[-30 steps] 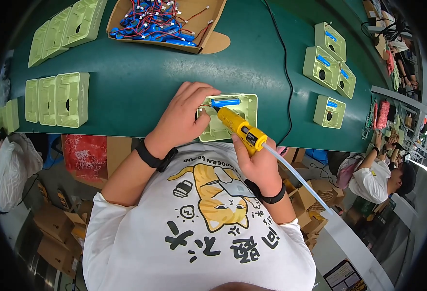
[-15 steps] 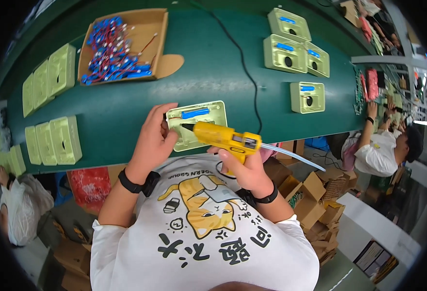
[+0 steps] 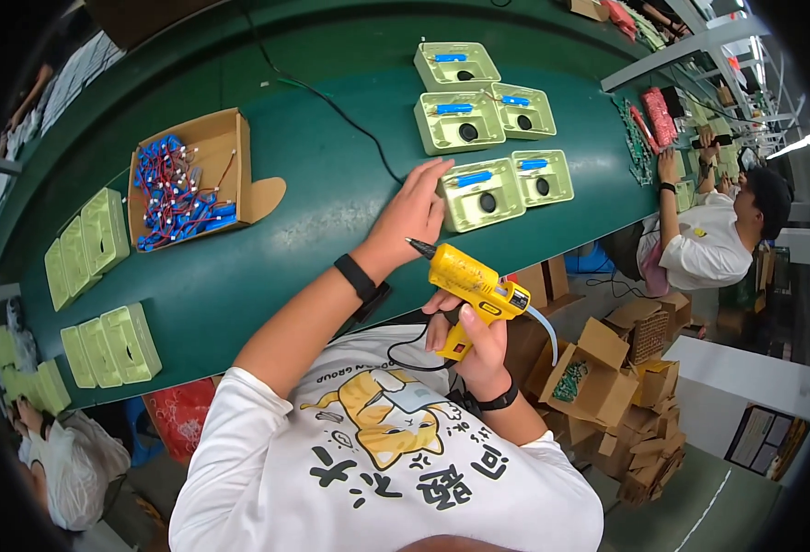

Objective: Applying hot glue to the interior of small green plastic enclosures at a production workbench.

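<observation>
My right hand (image 3: 474, 345) is closed round the handle of a yellow hot glue gun (image 3: 471, 281). Its dark nozzle points up and left, and a translucent glue stick (image 3: 545, 333) curves from its rear. My left hand (image 3: 409, 219), fingers stretched out, touches the left edge of a pale green plastic case half (image 3: 506, 213). Inside that case half lie a blue wired battery (image 3: 475, 179) and a round black part (image 3: 488, 201). Another case half (image 3: 557, 190) stands against its right side, with the same parts in it.
Behind these, several filled case halves (image 3: 446, 140) stand close together. A cardboard box (image 3: 216, 138) of blue batteries sits left, with rows of green case halves (image 3: 133, 345) farther left. A black cable (image 3: 336, 109) crosses the green table (image 3: 322, 239). A co-worker (image 3: 713, 230) sits at right.
My left hand has carried the case half right, beside the other filled ones. The glue gun has moved away from it, now over the table's near edge. The view has turned right.
</observation>
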Demonstrator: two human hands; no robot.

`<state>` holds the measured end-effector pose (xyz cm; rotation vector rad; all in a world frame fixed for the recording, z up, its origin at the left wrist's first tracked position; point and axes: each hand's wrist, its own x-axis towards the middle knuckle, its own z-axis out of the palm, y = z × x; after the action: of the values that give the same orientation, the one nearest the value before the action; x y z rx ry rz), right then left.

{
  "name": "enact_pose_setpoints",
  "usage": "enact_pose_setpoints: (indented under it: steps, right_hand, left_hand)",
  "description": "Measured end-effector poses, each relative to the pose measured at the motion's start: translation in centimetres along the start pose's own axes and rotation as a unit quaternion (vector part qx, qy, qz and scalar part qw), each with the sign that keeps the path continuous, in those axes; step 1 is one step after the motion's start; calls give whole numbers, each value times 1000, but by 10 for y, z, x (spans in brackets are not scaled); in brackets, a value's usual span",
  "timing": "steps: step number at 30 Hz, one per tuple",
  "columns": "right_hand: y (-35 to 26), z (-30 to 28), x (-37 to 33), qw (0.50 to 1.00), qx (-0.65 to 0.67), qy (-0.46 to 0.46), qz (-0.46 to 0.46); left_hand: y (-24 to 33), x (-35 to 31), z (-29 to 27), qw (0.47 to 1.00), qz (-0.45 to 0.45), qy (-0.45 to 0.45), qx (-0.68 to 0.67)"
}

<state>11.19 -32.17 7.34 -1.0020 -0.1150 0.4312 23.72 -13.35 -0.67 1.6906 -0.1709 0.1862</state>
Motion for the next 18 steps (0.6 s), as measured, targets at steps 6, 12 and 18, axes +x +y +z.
enact_pose_setpoints:
  steps: [6,12,18]
  right_hand:
    - [14,-23,4,997,-29,46,-49]
    - [55,-34,46,999,-34,-9,-5]
    - [86,-30,71,990,-107,-63,64]
  left_hand:
    - [13,-76,-75,994,40,30,100]
    - [50,-219,-243,820,-14,344,458]
    - [81,-351,-345,541,-331,478,607]
